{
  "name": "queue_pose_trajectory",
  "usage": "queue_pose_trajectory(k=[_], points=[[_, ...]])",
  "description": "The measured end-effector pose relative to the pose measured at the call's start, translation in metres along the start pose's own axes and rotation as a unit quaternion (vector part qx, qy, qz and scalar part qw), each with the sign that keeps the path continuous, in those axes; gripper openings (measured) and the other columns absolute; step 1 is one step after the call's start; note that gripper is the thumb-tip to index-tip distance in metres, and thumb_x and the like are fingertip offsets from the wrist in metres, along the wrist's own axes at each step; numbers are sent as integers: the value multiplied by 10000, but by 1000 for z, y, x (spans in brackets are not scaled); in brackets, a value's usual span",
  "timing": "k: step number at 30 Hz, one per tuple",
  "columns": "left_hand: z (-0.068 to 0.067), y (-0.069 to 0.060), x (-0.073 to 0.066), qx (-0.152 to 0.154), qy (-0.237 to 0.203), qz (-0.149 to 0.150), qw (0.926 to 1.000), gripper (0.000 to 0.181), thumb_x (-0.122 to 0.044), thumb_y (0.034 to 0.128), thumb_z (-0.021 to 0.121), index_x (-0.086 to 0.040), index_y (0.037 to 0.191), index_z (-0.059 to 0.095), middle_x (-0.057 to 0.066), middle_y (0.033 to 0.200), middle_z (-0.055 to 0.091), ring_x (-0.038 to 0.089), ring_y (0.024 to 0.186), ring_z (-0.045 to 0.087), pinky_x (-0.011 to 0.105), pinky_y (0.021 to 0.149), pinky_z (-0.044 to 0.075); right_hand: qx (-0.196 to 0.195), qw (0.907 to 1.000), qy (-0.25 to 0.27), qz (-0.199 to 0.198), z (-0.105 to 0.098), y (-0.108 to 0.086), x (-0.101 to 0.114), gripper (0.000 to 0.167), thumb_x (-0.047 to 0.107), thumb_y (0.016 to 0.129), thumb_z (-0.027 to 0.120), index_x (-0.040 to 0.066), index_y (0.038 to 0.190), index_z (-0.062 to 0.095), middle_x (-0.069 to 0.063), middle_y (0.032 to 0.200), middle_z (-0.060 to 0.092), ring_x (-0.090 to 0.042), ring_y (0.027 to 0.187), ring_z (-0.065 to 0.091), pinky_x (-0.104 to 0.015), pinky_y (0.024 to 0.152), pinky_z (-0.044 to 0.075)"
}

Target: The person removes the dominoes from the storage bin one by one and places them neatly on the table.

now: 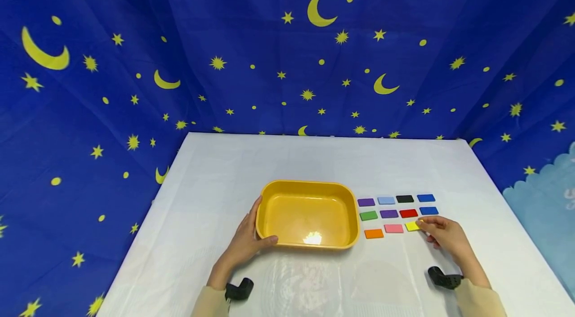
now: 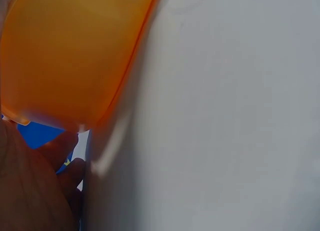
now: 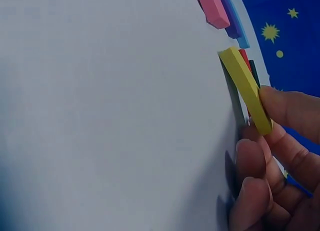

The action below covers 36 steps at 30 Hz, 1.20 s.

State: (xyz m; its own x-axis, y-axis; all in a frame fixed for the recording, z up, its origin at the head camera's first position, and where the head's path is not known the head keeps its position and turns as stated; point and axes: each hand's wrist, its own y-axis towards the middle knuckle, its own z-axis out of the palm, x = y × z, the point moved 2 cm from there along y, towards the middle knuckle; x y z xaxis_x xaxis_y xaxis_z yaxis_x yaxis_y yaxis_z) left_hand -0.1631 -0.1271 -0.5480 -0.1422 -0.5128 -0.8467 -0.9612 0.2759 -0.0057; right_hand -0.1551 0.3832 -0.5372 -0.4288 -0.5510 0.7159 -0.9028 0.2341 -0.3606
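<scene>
A deep yellow plastic tray (image 1: 307, 183) sits mid-table in the head view. My left hand (image 1: 244, 242) holds its left end, with the thumb at the front left corner and the fingers along the side. In the left wrist view the tray's wall (image 2: 70, 61) looks orange, and the fingers (image 2: 65, 176) are partly hidden behind it. With thumb and fingertips my right hand (image 1: 449, 239) pinches a yellow tile (image 1: 413, 226) at its right end. The right wrist view shows that yellow tile (image 3: 245, 91) tilted a little, close to the white surface.
Right of the tray lie several flat tiles in rows, among them an orange one (image 1: 374, 233), a pink one (image 1: 394, 228), a red one (image 1: 409, 213) and a black one (image 1: 405, 198). A blue curtain (image 1: 269, 47) with stars and moons hangs behind the white table (image 1: 233, 157).
</scene>
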Motion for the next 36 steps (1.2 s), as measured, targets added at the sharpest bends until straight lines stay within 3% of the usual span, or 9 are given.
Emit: queue_pose_trajectory(k=[14,22,36], points=[[0,-1,-1,5,-24,44,10000,1058,-473,759,754,-383,1520,24,131,1531,229,406,1347,244,669,1000,209,-232,9997,-10,-66,1,-2,1,584,454,877,649,-58,1145,568,-25,789,588,-152,659,536,-252,522,476],[0,-1,-1,26,-43,66,10000,1057,-475,761,750,-373,1522,24,129,1536,220,406,1349,240,673,1000,202,-247,9995,102,142,0,-2,-1,574,447,905,613,-65,1159,555,-41,797,586,-164,662,535,-249,524,478],[-1,0,-1,15,37,47,10000,1062,-482,754,753,-375,1522,27,133,1529,234,401,1346,250,665,1003,207,-286,9994,171,69,3,-3,-2,569,434,910,609,-71,1166,551,-40,801,588,-146,656,534,-241,520,478]])
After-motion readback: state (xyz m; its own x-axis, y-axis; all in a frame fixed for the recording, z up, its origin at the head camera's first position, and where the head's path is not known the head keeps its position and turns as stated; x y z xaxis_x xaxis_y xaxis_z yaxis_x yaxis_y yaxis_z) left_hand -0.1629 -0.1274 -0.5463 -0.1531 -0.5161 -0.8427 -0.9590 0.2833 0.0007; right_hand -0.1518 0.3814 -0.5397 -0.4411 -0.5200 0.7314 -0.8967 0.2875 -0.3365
